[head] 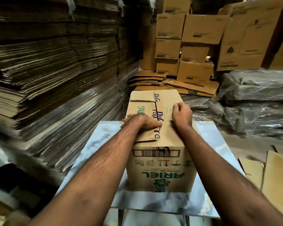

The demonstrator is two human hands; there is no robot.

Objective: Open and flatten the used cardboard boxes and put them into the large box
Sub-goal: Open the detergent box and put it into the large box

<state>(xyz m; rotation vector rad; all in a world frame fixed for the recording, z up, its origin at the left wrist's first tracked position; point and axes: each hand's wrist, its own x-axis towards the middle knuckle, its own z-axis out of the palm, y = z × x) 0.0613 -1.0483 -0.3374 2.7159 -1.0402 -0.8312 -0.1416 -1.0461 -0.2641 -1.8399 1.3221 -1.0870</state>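
A cardboard box (160, 162), printed upside down with "ARIEL" on its near side, stands upright on a pale marbled desk (104, 137), directly in front of the person and between both forearms. Its top flaps are down, with a seam running along the middle.

The left hand (141, 123) lies on the top of the box at its near left part, fingers curled over the edge of the left flap at the seam, gripping it. The right hand (181, 114) rests on the right flap just across the seam, fingers bent with the fingertips pressed at the flap; whether it actually pinches the cardboard cannot be told. The two hands are close, with only the seam between them.

To the left rise tall stacks of flattened cardboard (52, 66). Behind the box, more flat sheets lie on the floor below piled brown boxes (183, 46). To the right lie bundles wrapped in plastic (255, 98), and an open-topped box (274, 175) stands at the near right.
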